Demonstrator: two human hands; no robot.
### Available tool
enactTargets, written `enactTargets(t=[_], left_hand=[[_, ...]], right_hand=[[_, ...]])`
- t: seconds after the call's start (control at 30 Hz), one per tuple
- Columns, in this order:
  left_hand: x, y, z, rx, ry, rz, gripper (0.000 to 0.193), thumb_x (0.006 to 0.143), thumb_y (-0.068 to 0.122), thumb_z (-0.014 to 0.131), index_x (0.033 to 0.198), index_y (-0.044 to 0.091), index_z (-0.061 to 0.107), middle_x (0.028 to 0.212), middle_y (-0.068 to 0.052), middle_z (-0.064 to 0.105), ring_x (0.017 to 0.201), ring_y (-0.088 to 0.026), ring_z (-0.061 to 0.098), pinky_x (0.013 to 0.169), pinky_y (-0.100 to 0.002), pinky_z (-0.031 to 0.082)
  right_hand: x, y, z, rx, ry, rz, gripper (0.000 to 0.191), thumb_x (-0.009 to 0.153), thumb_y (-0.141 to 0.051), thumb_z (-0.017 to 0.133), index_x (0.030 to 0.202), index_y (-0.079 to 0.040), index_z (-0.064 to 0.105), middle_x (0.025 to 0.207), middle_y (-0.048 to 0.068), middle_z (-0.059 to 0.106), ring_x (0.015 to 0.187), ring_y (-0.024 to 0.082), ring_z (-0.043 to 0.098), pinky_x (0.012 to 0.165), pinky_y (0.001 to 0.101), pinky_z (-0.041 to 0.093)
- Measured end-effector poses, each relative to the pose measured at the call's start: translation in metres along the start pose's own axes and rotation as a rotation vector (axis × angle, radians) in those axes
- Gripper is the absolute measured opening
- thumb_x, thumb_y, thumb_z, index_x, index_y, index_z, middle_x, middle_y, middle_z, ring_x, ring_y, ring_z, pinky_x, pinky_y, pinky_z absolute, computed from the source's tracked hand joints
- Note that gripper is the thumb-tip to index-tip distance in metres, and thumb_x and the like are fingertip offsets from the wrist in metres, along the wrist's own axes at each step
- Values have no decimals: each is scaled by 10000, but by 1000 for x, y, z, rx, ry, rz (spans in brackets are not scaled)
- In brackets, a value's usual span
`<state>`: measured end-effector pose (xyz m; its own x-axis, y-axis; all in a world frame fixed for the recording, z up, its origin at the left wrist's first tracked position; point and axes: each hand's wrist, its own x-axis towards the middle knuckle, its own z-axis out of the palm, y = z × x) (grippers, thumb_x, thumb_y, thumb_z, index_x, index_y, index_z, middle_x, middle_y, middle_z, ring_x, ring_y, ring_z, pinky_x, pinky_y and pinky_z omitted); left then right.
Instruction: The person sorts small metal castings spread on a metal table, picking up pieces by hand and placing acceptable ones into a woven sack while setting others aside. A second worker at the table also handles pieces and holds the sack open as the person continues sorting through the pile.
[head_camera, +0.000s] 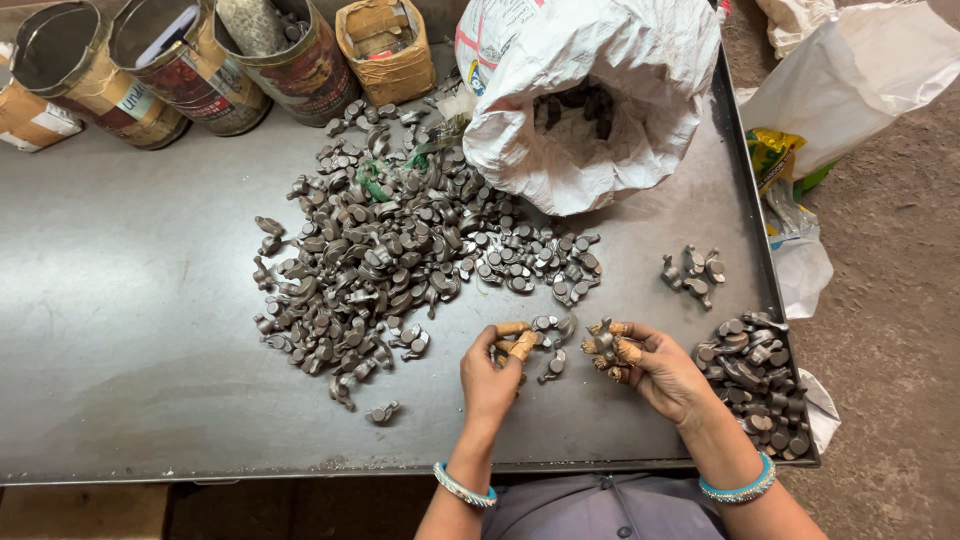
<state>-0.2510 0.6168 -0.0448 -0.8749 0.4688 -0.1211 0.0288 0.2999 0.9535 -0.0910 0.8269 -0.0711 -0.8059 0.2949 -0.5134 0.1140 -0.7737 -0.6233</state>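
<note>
A big heap of small dark metal parts (390, 250) covers the middle of a grey metal table (130, 300). My left hand (492, 375), fingertips wrapped in tan tape, rests at the heap's near edge and pinches one part. My right hand (650, 365), taped the same way, holds a metal part (602, 343) just to the right of it. A few loose parts (552, 365) lie between the two hands. Both wrists wear beaded bangles.
A white woven sack (590, 90) lies open at the back, with parts inside. Round tins (170, 65) and a small box (385, 45) line the far edge. A second pile (755, 385) sits at the near right corner, a small cluster (692, 272) above it. Plastic bags (850, 80) lie on the floor, right.
</note>
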Motion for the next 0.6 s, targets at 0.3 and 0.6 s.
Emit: enactTargets(t=[0.3,0.6], left_hand=[[-25,-24,28,-814,-214,-646,264,940,360,611,1073,145,686,821,-71,749,551,-163,685,388,-273,480],[-11,-24,-7,-754,-179,-505,287,991,298,682,1033,17,726,859,-85,753,625,-135,698,439,-245,459]], right_hand=[[-11,-16,73,-1098,57,-434,494,802,29,740,1279,-100,721,1049,135,706,998,244,653,897,349,560],[7,-6,72,-1539,105,-750,498,736,4,776,1203,-155,710,1053,70,737,1001,281,652,901,380,535]])
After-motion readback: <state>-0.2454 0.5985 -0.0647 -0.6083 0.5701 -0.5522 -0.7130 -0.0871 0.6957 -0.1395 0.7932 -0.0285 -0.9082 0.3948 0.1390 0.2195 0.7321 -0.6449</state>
